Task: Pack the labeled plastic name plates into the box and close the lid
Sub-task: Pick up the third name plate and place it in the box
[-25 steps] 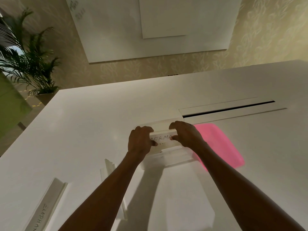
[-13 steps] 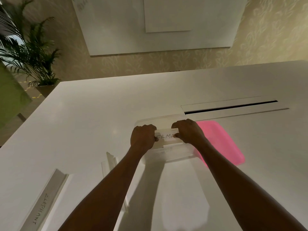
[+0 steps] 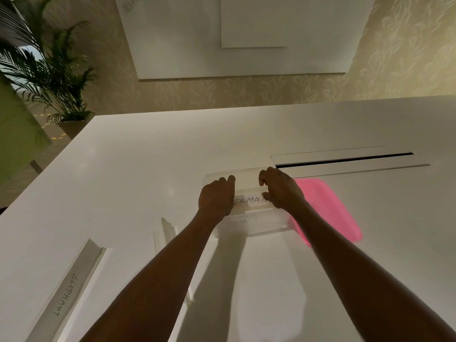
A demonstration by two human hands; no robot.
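A clear plastic box stands on the white table, mid-frame. Inside it lies a name plate with "ERMA" showing between my hands. My left hand covers the plate's left end, its fingers curled over the box's far left rim. My right hand is at the plate's right end, thumb near the label and fingers lifted apart above it. The pink lid lies flat right of the box. A plate marked "ELEPHANT" lies near left. Another clear plate is partly hidden by my left forearm.
A long cable slot runs across the table behind the box and lid. A potted palm stands on the floor past the table's far left corner. A whiteboard hangs on the patterned wall behind.
The "ERMA" plate has gone down from above the box to rest inside it. My fingers have lifted off its top edge and spread toward the box's far rim.
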